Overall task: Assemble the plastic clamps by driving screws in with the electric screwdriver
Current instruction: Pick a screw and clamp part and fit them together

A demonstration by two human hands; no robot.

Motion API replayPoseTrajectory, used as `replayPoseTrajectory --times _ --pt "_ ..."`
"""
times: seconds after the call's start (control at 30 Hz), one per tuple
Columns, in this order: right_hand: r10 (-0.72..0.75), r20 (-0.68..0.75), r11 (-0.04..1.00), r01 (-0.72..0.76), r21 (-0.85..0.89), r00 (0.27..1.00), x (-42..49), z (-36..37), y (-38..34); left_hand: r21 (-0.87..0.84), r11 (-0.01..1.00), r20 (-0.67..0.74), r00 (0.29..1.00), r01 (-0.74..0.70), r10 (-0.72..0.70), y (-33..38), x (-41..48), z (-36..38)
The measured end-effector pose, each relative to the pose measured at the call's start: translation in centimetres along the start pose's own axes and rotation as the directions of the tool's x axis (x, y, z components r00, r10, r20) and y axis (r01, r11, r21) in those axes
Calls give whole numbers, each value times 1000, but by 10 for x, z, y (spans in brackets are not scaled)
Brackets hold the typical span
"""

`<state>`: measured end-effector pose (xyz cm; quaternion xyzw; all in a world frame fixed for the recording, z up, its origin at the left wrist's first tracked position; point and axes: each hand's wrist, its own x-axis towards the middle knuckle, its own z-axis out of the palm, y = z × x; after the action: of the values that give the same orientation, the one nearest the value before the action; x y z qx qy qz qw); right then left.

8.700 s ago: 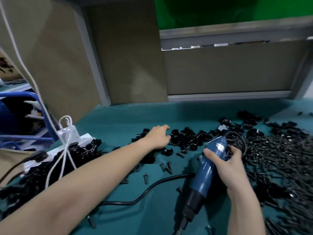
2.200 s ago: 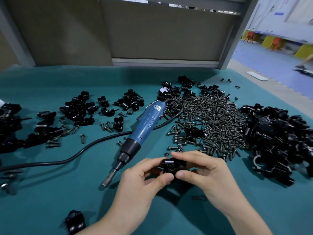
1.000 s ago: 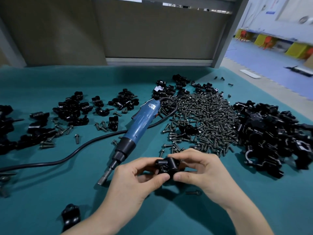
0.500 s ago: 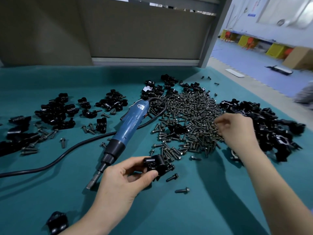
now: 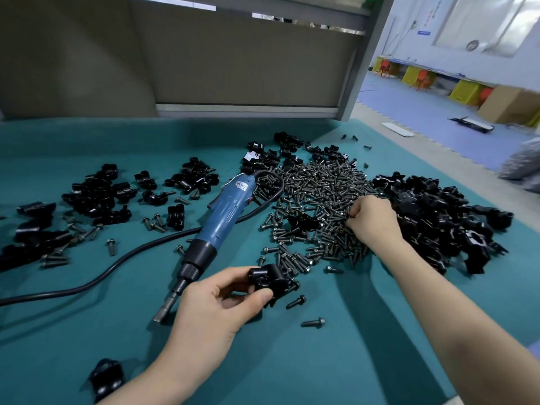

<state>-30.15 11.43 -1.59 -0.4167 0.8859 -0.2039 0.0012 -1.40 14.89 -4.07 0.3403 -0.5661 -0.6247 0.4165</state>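
Note:
My left hand (image 5: 213, 305) pinches a black plastic clamp (image 5: 268, 279) between thumb and fingers, just above the teal table near its front. My right hand (image 5: 372, 219) rests on the big heap of dark screws (image 5: 315, 200) with its fingertips curled into the heap, pinching at screws. The blue electric screwdriver (image 5: 225, 217) lies on the table between the hands' reach, bit end pointing toward me, its black cable (image 5: 87, 283) trailing left. Neither hand touches it.
Loose black clamp parts lie in a heap (image 5: 438, 217) at the right and in clusters (image 5: 96, 197) at the left. One clamp (image 5: 106, 378) sits near the front edge. Stray screws (image 5: 312, 322) dot the teal mat (image 5: 321, 361). A grey partition (image 5: 233, 62) closes the back.
Both hands first held the clamp together. The right hand then let go and moved right onto the screw heap, where its fingers now dig in. The left hand keeps the clamp.

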Motion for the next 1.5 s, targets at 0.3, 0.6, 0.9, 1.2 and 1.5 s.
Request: replayPoseTrajectory --times 0.3,0.6,0.9,1.2,1.5 --pt "10 83 999 -14 46 996 8 -1 6 -1 1000 6 1000 7 -7 -2 -1 -1" --pt "52 -161 976 -16 217 986 -9 2 0 -5 1000 8 1000 8 -8 -3 -1 -1" --pt "-553 386 663 109 741 738 -95 -64 -70 34 999 13 999 -30 29 -6 1 -2" --pt "-553 576 727 12 686 603 -107 -53 -78 33 998 37 998 -49 47 -9 1 -4" --pt "-594 514 753 203 626 619 -110 -45 -85 51 996 27 997 -67 66 -7 1 -3"
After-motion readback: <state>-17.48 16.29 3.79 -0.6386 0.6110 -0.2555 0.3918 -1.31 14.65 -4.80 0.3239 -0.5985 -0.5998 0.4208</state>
